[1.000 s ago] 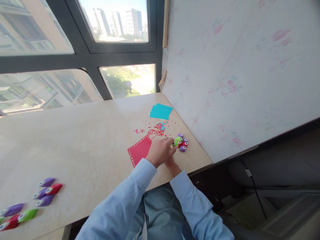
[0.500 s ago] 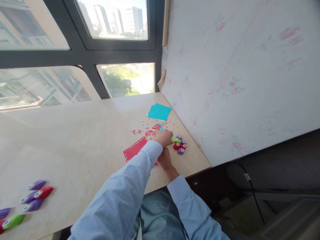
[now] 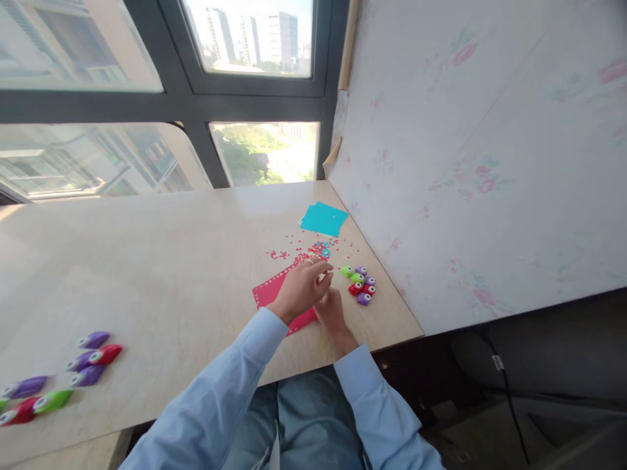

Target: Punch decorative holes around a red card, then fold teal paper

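A red sheet of paper (image 3: 274, 290), with a row of punched holes along its edges, lies on the table under my hands. My left hand (image 3: 302, 285) is over the sheet's right part, its fingers partly stretched out and slightly curled, with nothing visible in them. Just beside it, my right hand (image 3: 331, 311) is closed at the sheet's right edge; what its fingers hold is hidden. To the right sits a cluster of small craft punches (image 3: 362, 287) in green, purple and red. Red and blue punched-out bits (image 3: 306, 253) are scattered beyond the sheet.
Blue paper sheets (image 3: 324, 219) lie toward the far right corner of the table (image 3: 196, 261). More purple, red and green punches (image 3: 89, 375) lie at the near left. A flowered wall (image 3: 441, 163) borders the table on the right, and windows (image 3: 264, 153) stand behind it.
My left hand has drawn back from the punch cluster to over the red sheet, and its fingers have loosened. A green punch now shows fully at the cluster's left. The view has shifted slightly.
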{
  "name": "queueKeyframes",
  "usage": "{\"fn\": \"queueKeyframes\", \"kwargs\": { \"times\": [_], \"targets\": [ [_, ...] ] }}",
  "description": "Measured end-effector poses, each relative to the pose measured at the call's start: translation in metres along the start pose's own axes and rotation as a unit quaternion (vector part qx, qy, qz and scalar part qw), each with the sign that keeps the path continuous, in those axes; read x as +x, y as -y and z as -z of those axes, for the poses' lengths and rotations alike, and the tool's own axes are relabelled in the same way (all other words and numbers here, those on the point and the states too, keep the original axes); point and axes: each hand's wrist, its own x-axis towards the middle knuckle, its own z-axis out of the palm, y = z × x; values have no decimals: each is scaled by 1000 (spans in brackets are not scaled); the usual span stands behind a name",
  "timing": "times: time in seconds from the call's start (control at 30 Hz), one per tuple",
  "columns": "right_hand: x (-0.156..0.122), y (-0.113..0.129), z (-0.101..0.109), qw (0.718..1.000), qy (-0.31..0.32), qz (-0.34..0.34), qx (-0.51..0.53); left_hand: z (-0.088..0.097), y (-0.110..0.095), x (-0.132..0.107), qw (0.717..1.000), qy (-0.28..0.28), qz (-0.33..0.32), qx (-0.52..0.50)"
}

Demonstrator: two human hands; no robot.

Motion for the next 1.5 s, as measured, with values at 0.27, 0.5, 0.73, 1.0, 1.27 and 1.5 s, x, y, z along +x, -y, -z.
{"fn": "queueKeyframes", "kwargs": {
  "times": [0.27,0.5,0.73,1.0,1.27,1.5],
  "targets": [
    [-4,2,4,998,-17,3,55,57,38,-142,987,-139,84,22],
    [-2,-8,5,998,-41,-40,29,107,87,-266,920,-200,294,164],
    [-2,-14,8,997,-59,-50,-21,128,117,-323,802,-293,455,252],
    [-4,-8,9,995,-58,-70,-48,125,119,-322,840,-251,445,182],
    [-11,-9,8,993,-69,-33,-91,130,124,-329,806,-274,493,179],
    [-14,-5,2,992,-80,-38,-88,129,122,-328,804,-250,513,167]
  ]
}}
